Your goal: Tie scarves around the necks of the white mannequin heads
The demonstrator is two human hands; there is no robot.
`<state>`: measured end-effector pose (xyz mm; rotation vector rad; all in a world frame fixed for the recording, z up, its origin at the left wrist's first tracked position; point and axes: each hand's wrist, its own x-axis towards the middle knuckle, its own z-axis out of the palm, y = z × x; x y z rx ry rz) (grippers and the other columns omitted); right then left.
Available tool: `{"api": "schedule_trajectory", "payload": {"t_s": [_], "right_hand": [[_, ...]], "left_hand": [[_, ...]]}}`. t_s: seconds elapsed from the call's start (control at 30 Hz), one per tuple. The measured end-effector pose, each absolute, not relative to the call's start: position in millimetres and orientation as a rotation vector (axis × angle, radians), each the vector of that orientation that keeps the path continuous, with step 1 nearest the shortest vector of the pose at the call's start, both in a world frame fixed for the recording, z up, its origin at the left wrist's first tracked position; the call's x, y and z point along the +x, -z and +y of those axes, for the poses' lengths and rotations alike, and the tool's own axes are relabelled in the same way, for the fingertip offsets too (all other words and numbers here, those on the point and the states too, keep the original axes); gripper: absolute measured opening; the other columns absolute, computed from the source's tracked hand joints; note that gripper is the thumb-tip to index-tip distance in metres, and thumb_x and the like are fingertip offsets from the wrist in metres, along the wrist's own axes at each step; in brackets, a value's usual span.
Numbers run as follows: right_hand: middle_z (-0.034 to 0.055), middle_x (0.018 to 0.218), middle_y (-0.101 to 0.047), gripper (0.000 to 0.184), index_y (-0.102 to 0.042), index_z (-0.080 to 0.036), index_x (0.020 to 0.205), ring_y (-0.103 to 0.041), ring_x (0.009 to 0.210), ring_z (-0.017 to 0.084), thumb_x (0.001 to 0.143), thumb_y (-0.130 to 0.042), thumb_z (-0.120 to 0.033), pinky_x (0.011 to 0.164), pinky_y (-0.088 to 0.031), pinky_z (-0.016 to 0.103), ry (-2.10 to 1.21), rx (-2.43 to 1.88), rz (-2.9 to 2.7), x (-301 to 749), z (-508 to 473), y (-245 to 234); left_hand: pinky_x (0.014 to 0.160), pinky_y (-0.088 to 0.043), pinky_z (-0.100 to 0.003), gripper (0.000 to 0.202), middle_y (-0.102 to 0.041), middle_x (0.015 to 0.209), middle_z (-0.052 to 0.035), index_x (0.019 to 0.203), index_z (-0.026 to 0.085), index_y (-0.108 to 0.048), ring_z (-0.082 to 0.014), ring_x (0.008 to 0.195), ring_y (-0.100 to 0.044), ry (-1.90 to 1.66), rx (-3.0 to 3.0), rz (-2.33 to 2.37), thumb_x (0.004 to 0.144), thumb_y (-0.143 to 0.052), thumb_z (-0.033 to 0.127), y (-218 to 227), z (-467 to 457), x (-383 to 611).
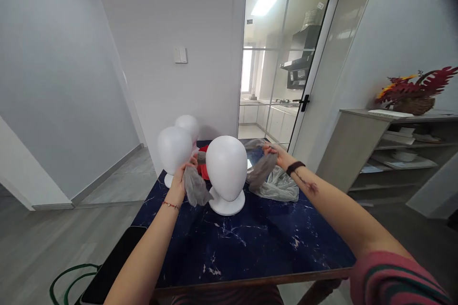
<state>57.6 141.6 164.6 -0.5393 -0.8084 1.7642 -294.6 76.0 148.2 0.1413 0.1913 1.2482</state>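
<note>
A white foam mannequin head (227,167) stands upright on its round base, between my hands. My left hand (182,176) is closed on a bunched length of sheer grey scarf (196,189), just left of the head. On the other side, my right hand (275,151) grips more of this grey fabric, which hangs down from the fingers. Parts of the cloth show behind the head on both sides, but the head hides whether they join. Beyond my right hand lies a crumpled pale, sheer cloth (281,186) on the table.
Two more white foam heads, a nearer one (174,148) and a farther one (187,125), stand at the back left. Something red (203,171) lies behind the middle head. The dark blue marbled table (250,243) has a black device (118,262) with green cable at its left edge.
</note>
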Motion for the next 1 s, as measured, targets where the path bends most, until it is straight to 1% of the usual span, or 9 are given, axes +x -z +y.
{"api": "schedule_trajectory", "payload": {"t_s": [0.07,0.1,0.23,0.37,0.53,0.67,0.77,0.9,1.0], "right_hand": [[-0.0124,0.052,-0.040,0.022,-0.042,-0.016,0.067,-0.020,0.030,-0.002,0.088,-0.046,-0.017,0.038,-0.034,0.005,-1.806,-0.581,-0.853,64.9,110.7,-139.4],[-0.0122,0.053,-0.040,0.022,-0.043,-0.017,0.067,-0.021,0.031,-0.002,0.087,-0.049,-0.018,0.039,-0.035,0.006,-1.825,-0.596,-0.875,67.7,94.2,-127.4],[-0.0120,0.049,-0.034,0.029,-0.041,-0.017,0.061,-0.018,0.031,-0.001,0.086,-0.055,-0.023,0.041,-0.038,0.006,-1.965,-0.625,-0.742,66.9,32.2,-83.8],[-0.0096,0.052,-0.040,0.028,-0.044,-0.018,0.062,-0.023,0.031,-0.001,0.087,-0.054,-0.027,0.047,-0.043,0.009,-2.080,-0.630,-0.446,44.5,-13.3,-54.9],[-0.0056,0.054,-0.047,0.030,-0.049,-0.016,0.067,-0.040,0.038,0.003,0.088,-0.052,-0.038,0.054,-0.048,0.016,-2.106,-0.847,-0.370,4.8,-46.6,-43.2],[-0.0008,0.062,-0.057,0.030,-0.055,-0.014,0.077,-0.054,0.049,0.008,0.088,-0.049,-0.041,0.057,-0.049,0.021,-2.119,-0.908,-0.388,-20.3,-58.1,-37.8],[0.0027,0.069,-0.063,0.029,-0.058,-0.011,0.083,-0.060,0.057,0.010,0.088,-0.050,-0.038,0.064,-0.050,0.023,-2.130,-0.852,-0.411,-39.8,-62.2,-33.7],[0.0047,0.068,-0.064,0.029,-0.058,-0.010,0.082,-0.061,0.060,0.012,0.087,-0.051,-0.038,0.067,-0.049,0.025,-2.086,-0.877,-0.489,-66.0,-67.9,-31.5],[0.0035,0.070,-0.065,0.030,-0.057,-0.013,0.085,-0.062,0.062,0.013,0.080,-0.060,-0.042,0.067,-0.048,0.027,-1.959,-0.931,-0.654,-76.3,-76.4,-31.7]], "left_hand": [[0.045,-0.046,-0.006,0.038,-0.065,0.091,-0.0087,0.125,0.011,-0.041,-0.0046,0.065,-0.064,-1.203,0.074,0.179,0.093,-0.021,0.007,-125.7,59.7,-300.8],[0.044,-0.045,-0.006,0.037,-0.065,0.091,-0.0082,0.125,0.012,-0.042,-0.0044,0.064,-0.064,-1.171,0.049,0.183,0.093,-0.024,0.008,-116.3,49.9,-302.1],[0.044,-0.046,-0.007,0.027,-0.063,0.072,-0.0028,0.112,0.010,-0.051,-0.0023,0.045,-0.057,-1.007,-0.043,0.242,0.093,-0.031,0.013,-86.3,11.4,-287.0],[0.048,-0.051,-0.014,0.023,-0.064,0.070,-0.0067,0.103,0.005,-0.054,-0.0073,0.047,-0.059,-0.858,-0.059,0.420,0.089,-0.041,0.017,-60.0,-10.2,-249.3],[0.068,-0.056,-0.029,0.034,-0.069,0.083,-0.0124,0.110,0.003,-0.055,-0.0194,0.073,-0.068,-0.879,0.072,0.509,0.078,-0.044,0.009,-37.8,-10.0,-217.5],[0.083,-0.051,-0.033,0.043,-0.070,0.096,-0.0134,0.113,0.004,-0.056,-0.0218,0.090,-0.067,-0.861,0.210,0.451,0.072,-0.044,0.006,-30.3,-3.2,-211.0],[0.082,-0.050,-0.034,0.038,-0.071,0.092,-0.0128,0.107,0.006,-0.060,-0.0230,0.088,-0.067,-0.820,0.254,0.451,0.072,-0.045,0.010,-23.5,1.2,-211.3],[0.073,-0.050,-0.037,0.028,-0.071,0.080,-0.0148,0.094,0.004,-0.063,-0.0259,0.073,-0.068,-0.765,0.264,0.576,0.075,-0.047,0.018,-13.2,5.6,-214.2],[0.077,-0.049,-0.037,0.029,-0.071,0.080,-0.0147,0.095,0.004,-0.062,-0.0258,0.073,-0.068,-0.789,0.273,0.572,0.076,-0.047,0.018,-10.1,6.5,-214.4]]}}
